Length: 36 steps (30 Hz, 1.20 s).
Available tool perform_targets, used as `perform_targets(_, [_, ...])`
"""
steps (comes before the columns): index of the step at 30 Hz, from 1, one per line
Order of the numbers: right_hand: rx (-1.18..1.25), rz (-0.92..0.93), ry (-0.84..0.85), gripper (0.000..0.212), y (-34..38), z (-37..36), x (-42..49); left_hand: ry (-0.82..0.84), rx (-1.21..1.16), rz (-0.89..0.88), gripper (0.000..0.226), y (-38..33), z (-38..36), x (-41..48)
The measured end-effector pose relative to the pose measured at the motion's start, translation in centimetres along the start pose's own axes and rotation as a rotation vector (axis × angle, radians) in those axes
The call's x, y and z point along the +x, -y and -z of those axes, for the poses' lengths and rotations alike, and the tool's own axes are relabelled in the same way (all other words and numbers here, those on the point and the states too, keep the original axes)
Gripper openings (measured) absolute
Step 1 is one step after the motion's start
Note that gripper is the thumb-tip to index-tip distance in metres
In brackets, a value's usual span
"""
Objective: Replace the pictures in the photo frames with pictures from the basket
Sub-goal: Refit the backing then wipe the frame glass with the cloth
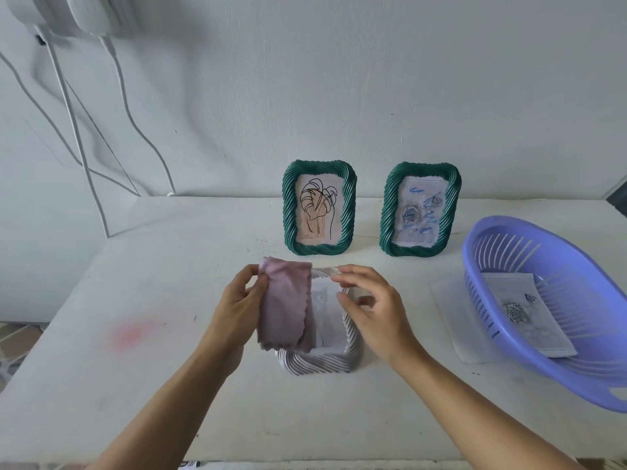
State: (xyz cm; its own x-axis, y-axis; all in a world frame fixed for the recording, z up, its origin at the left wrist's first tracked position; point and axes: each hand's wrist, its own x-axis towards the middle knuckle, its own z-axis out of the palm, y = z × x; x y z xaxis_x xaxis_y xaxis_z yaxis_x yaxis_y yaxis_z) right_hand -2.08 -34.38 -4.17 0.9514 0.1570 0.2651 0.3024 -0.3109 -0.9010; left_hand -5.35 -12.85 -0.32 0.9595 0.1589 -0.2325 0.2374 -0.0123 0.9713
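Entry one: pale striped frame (pixel 319 362), lying flat on the worktop (pixel 135 283) directly before us, between the two hands. A pale sheet shows inside it; we cannot tell whether that is a picture or a backing.

Entry two: left hand (pixel 237 303). Its fingers (pixel 249 271) and thumb pinch a mauve cloth (pixel 285 310), which hangs over the left side of the striped frame.

Entry three: right hand (pixel 376 313). It is half curled over the frame's right rim, and we cannot tell whether it touches or holds anything.

Entry four: two green frames, upright at the back near the wall, one with a leaf drawing (pixel 319 206) and one with blue roses (pixel 420 208). Both hold pictures.

Entry five: lilac basket (pixel 502 219) at the right, with one rose picture (pixel 522 313) lying inside. A loose sheet (pixel 448 310) lies on the worktop, partly under the basket.

Progress, as we judge it: the green pair look finished, and the striped frame is the one in hand — apparently being wiped. It has yet to be stood up, and a picture is left in the basket.
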Motion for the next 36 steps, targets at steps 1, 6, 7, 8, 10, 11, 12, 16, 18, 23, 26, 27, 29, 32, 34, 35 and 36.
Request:
perform_targets(1, [-0.042,0.013,-0.018,0.028,-0.3,0.4,-0.1,-0.016,0.003,-0.004,0.019,0.1,0.4,0.1])
perform_targets(6, [-0.268,0.05,-0.061,0.018,-1.8,1.4,-0.1,-0.086,0.026,-0.085,0.013,1.0,3.9,0.9])
perform_targets(7, [-0.333,0.058,-0.065,0.019,-2.4,1.3,0.0,-0.089,0.033,-0.102,0.015,1.1,4.7,1.0])
perform_targets(8, [-0.394,0.063,-0.063,0.02,-2.9,1.2,0.1,-0.09,0.049,-0.111,0.014,1.2,5.5,1.1])
perform_targets(10, [-0.452,0.048,-0.047,0.026,-3.8,0.5,0.1,-0.102,0.106,-0.119,0.016,1.5,7.1,1.3])
perform_targets(11, [-0.451,0.028,-0.035,0.029,-4.0,0.0,0.0,-0.12,0.145,-0.111,0.021,1.8,7.7,1.5])
perform_targets(12, [-0.446,0.009,-0.026,0.032,-4.0,-0.5,0.0,-0.14,0.182,-0.095,0.023,2.1,8.5,1.6])
perform_targets(16, [-0.523,-0.038,0.0,0.043,-3.7,-2.5,-0.2,-0.162,0.364,-0.034,0.029,3.2,10.7,1.9])
perform_targets(18, [-0.587,-0.065,0.013,0.053,-3.5,-3.1,-0.2,-0.155,0.494,-0.059,0.032,4.0,11.5,2.2])
perform_targets(23, [-0.667,-0.111,0.033,0.057,-3.1,-3.5,-0.3,-0.218,1.164,-0.365,0.025,6.9,12.0,2.5])
perform_targets(26, [-0.71,-0.148,0.02,0.05,-2.7,-3.3,-0.2,-0.272,1.296,-0.524,0.024,7.4,11.4,2.2])
perform_targets(27, [-0.733,-0.161,0.016,0.047,-2.5,-3.2,-0.2,-0.271,1.316,-0.537,0.024,7.3,11.0,2.1])
perform_targets(29, [-0.753,-0.208,0.022,0.045,-2.4,-3.0,-0.2,-0.278,1.339,-0.481,0.026,7.0,10.7,1.8])
perform_targets(32, [-0.732,-0.269,0.044,0.045,-2.3,-2.6,0.1,-0.231,1.342,-0.391,0.036,7.2,11.3,1.5])
perform_targets(34, [-0.723,-0.298,0.065,0.045,-2.3,-2.4,0.3,-0.189,1.341,-0.342,0.043,7.6,12.2,1.4])
perform_targets(35, [-0.719,-0.307,0.074,0.045,-2.3,-2.2,0.4,-0.179,1.327,-0.307,0.046,7.7,12.5,1.4])
perform_targets(36, [-0.715,-0.31,0.082,0.045,-2.3,-2.1,0.5,-0.177,1.311,-0.276,0.048,7.8,12.8,1.4])
